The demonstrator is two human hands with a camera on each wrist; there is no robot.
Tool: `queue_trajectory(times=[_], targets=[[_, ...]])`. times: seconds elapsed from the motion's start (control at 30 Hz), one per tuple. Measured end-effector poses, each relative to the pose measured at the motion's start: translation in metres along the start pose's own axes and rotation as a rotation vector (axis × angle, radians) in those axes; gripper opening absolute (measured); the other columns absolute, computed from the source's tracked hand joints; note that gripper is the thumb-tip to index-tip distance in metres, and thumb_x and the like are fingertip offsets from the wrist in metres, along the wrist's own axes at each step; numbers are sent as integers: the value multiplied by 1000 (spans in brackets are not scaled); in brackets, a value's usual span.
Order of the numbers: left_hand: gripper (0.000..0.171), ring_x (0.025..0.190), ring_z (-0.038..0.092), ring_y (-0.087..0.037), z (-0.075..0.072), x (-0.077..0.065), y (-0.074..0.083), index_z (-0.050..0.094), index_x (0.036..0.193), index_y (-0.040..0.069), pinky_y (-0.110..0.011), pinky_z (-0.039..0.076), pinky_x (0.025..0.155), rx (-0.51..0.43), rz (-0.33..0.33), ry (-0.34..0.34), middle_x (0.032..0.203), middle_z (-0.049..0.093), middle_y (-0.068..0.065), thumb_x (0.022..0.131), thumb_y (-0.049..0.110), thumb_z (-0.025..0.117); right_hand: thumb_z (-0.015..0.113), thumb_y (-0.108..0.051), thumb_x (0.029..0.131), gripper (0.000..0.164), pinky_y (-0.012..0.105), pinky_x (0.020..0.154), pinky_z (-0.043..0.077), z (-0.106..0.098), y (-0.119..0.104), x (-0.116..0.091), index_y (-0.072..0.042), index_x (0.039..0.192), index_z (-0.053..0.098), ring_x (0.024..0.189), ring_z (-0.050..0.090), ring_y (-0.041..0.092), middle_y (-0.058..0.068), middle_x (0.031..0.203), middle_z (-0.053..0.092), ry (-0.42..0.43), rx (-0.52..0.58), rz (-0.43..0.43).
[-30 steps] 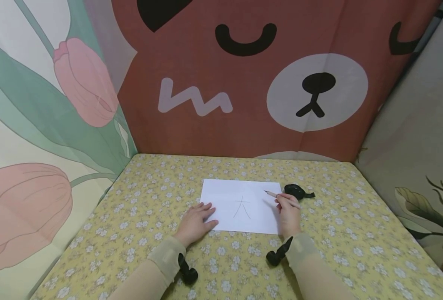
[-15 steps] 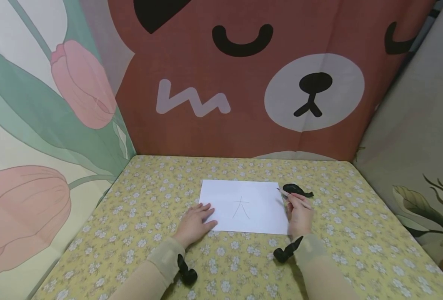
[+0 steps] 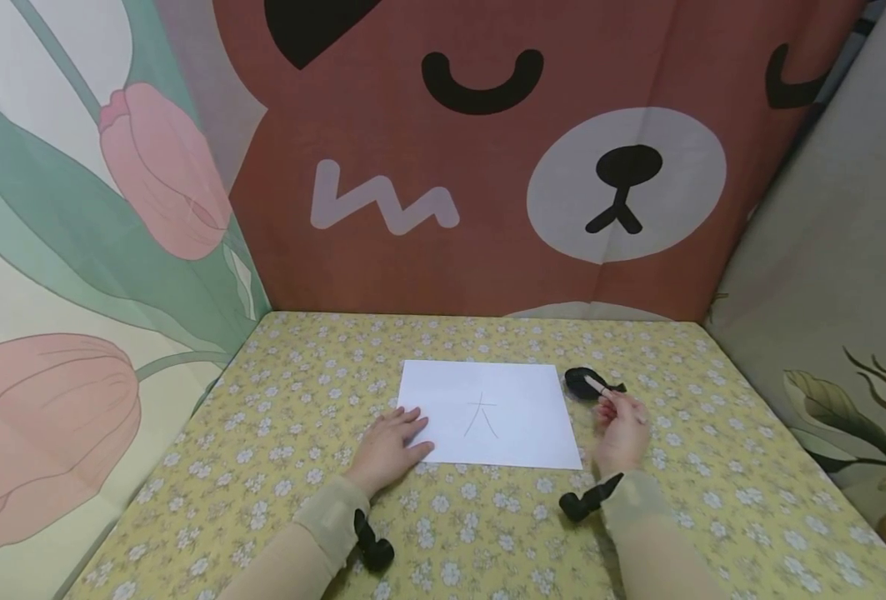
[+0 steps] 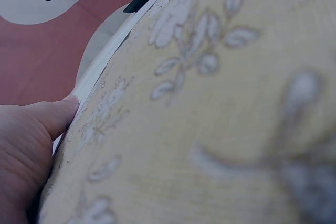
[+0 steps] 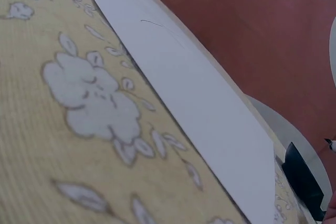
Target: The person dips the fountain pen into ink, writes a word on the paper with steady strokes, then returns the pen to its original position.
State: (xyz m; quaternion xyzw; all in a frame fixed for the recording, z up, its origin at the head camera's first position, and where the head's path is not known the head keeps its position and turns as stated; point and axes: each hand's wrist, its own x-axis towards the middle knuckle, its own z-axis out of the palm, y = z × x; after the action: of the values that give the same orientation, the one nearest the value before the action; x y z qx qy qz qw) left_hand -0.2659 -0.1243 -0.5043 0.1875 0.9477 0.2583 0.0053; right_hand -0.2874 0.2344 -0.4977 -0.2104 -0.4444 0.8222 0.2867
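Observation:
A white sheet of paper [image 3: 525, 417] lies on the flowered cloth, with a few thin dark strokes crossing near its middle. My left hand [image 3: 388, 446] rests on the paper's left edge, fingers spread; its thumb [image 4: 60, 116] shows at the edge in the left wrist view. Just past the sheet's right edge, my right hand [image 3: 623, 429] pinches a slim light pencil [image 3: 597, 383]. The pencil overlaps a rounded black object with a short tail [image 3: 578, 379] in the head view. That black object [image 5: 302, 177] appears beyond the paper's corner in the right wrist view.
The yellow flowered cloth [image 3: 262, 417] covers the table. A printed bear hanging [image 3: 382, 275] stands along its back edge, with a tulip-print cloth [image 3: 75, 250] on the left and a beige one [image 3: 825, 250] on the right. Black wrist mounts [image 3: 373, 546] sit on both cuffs.
My right hand has moved right with the pencil, from over the paper to the black object. The left hand stays on the sheet; the strokes look the same.

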Motion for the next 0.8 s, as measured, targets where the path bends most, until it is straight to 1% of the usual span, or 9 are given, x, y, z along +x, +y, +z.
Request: queue_trajectory(times=[0.03,0.13,0.2,0.3,0.4,0.53,0.63,0.8], targets=[[56,143,26,-26,0,0,0,51,141,17,-53,15,117,0,1,0,151,39,1,96,49,54,57,-5,94,3,17,53,43,-1,-1,1,-4,95,60,63,51,11,1,74,62,11,-4,-3],[56,143,26,-26,0,0,0,51,141,17,-53,15,116,-2,3,3,151,39,1,96,49,54,60,-6,92,3,18,54,41,-3,-3,4,-6,95,61,66,50,12,0,76,60,43,-66,-6],[56,143,26,-26,0,0,-1,51,141,17,-53,15,117,-3,3,6,151,39,1,95,49,54,63,-7,91,9,18,54,41,-4,-4,6,-5,99,60,69,52,13,1,79,60,57,-73,7],[56,143,26,-25,1,1,-2,51,141,18,-52,15,117,1,-1,9,151,39,3,95,50,54,67,-8,90,19,18,55,44,-6,-5,7,-2,106,59,72,55,13,0,83,61,66,-75,17],[57,143,26,-24,2,1,-3,51,141,18,-51,15,117,2,-3,10,151,38,3,95,51,54,68,-7,89,23,17,54,47,-7,-6,8,1,109,59,71,58,12,1,82,64,73,-36,23],[57,143,26,-24,2,2,-3,51,141,18,-51,15,117,2,-2,9,151,38,3,95,51,53,67,-4,89,18,17,52,48,-8,-8,7,1,105,61,64,58,12,3,77,67,78,-2,18],[57,143,26,-24,3,2,-4,51,141,18,-52,15,117,4,-1,9,151,39,3,95,51,53,67,-1,88,18,16,55,51,-9,-10,7,1,105,60,65,60,11,4,82,67,81,-4,21],[57,143,26,-25,3,1,-4,51,141,18,-52,15,117,-3,-1,8,151,39,2,95,51,53,65,1,89,28,16,67,55,-10,-12,10,3,115,57,73,63,10,6,97,62,73,-89,32]])
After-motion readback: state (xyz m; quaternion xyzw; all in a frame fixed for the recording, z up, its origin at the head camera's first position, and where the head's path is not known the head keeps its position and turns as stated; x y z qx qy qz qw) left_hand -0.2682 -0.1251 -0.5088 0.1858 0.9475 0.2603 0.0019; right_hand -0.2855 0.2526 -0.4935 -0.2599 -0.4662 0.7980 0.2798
